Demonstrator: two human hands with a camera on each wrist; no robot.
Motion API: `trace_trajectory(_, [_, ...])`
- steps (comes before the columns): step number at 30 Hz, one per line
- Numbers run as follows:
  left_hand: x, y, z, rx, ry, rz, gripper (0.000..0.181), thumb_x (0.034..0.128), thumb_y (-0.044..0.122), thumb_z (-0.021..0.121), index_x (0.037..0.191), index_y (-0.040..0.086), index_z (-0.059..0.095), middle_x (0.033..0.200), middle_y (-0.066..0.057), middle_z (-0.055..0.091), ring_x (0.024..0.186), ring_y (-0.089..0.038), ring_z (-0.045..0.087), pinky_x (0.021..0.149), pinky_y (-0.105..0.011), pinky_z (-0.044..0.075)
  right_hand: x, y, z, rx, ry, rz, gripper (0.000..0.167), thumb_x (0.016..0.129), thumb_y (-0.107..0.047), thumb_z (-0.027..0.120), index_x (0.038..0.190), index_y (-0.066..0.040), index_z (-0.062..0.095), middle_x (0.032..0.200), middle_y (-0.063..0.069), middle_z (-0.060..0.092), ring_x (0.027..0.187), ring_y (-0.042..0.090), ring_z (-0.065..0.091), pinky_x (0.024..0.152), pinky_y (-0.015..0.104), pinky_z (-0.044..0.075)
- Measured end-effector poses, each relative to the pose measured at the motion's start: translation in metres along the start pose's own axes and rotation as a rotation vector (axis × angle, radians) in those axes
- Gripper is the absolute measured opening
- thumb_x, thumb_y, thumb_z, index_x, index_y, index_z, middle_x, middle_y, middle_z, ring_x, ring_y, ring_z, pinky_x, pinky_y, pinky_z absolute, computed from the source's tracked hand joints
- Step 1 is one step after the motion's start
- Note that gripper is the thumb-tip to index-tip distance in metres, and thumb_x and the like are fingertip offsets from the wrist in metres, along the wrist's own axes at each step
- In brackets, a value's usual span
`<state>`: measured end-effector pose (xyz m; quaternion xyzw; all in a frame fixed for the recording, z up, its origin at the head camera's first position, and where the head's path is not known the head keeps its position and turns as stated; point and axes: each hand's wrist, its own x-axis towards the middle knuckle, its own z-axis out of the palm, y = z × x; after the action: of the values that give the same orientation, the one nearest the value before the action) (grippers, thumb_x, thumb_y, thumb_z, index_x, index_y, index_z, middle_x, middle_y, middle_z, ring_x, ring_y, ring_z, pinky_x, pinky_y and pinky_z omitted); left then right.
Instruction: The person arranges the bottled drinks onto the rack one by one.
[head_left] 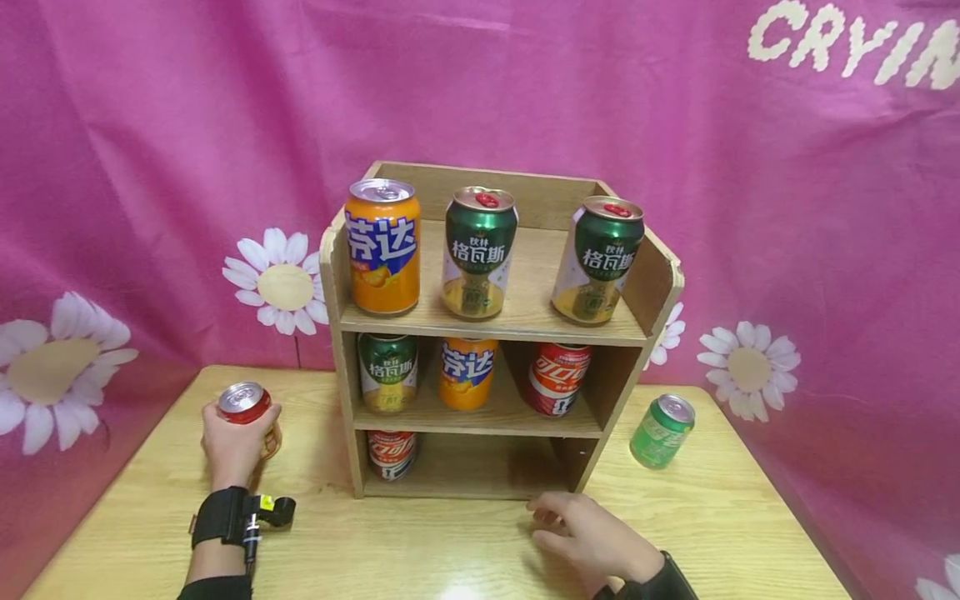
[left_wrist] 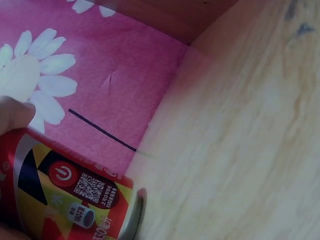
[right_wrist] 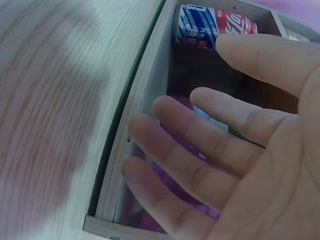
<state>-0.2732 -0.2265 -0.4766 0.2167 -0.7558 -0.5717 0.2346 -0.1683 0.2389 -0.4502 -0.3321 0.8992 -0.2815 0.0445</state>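
Observation:
My left hand (head_left: 234, 437) grips a red and gold drink can (head_left: 244, 403) at the left side of the table, left of the wooden shelf (head_left: 480, 330). In the left wrist view the can (left_wrist: 70, 190) shows a QR code, with a thumb (left_wrist: 17, 114) on its side. My right hand (head_left: 588, 533) holds nothing and is by the shelf's lower front edge, fingers apart and slightly bent. In the right wrist view, a red and blue cola can (right_wrist: 197, 27) stands beyond the fingers on the bottom shelf's left end.
On the top shelf stand an orange can (head_left: 384, 250) and two green-gold cans (head_left: 480, 254). The middle shelf carries a green-gold can (head_left: 387, 375), an orange can (head_left: 467, 375) and a red can (head_left: 558, 379). A green can (head_left: 662, 432) stands on the table right of the shelf.

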Motion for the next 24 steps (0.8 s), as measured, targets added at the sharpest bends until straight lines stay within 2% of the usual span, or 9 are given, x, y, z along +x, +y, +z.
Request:
trace_trajectory(7, [-0.001, 0.01, -0.003, -0.04, -0.071, 0.026, 0.081, 0.0776, 0.026, 0.076, 0.139, -0.001, 0.03, 0.13, -0.021, 0.044, 0.119, -0.034, 0.043, 0.098, -0.049, 0.035, 0.002, 0.0, -0.001, 0.018, -0.013, 0.015, 0.026, 0.091, -0.019, 0.064, 0.109, -0.001, 0.061, 0.097, 0.005, 0.064, 0.085, 0.01, 0.06, 0.074, 0.029, 0.051])
trace_trajectory(11, [-0.007, 0.033, -0.01, -0.042, -0.077, 0.073, 0.078, 0.0779, 0.024, 0.076, 0.137, -0.002, 0.031, 0.13, -0.021, 0.045, 0.118, -0.033, 0.043, 0.097, -0.049, 0.036, 0.003, 0.0, -0.001, 0.017, -0.015, 0.021, 0.027, 0.091, -0.02, 0.063, 0.11, -0.001, 0.061, 0.098, 0.005, 0.064, 0.086, 0.01, 0.059, 0.074, 0.029, 0.051])
trace_trajectory(17, [-0.021, 0.072, -0.02, -0.055, -0.054, 0.181, 0.072, 0.0754, 0.017, 0.078, 0.131, -0.001, 0.035, 0.122, -0.012, 0.049, 0.109, -0.023, 0.048, 0.089, -0.038, 0.04, 0.002, 0.001, 0.0, 0.018, -0.011, 0.013, 0.027, 0.091, -0.019, 0.063, 0.11, 0.0, 0.061, 0.098, 0.007, 0.064, 0.086, 0.011, 0.06, 0.074, 0.029, 0.051])
trace_trajectory(24, [-0.035, 0.095, -0.029, -0.074, -0.103, 0.226, 0.074, 0.0728, 0.014, 0.08, 0.132, 0.002, 0.038, 0.119, -0.006, 0.051, 0.104, -0.014, 0.049, 0.084, -0.029, 0.041, 0.002, 0.004, 0.0, 0.013, -0.012, 0.012, 0.027, 0.091, -0.019, 0.063, 0.11, 0.0, 0.061, 0.099, 0.007, 0.064, 0.087, 0.013, 0.061, 0.074, 0.031, 0.051])
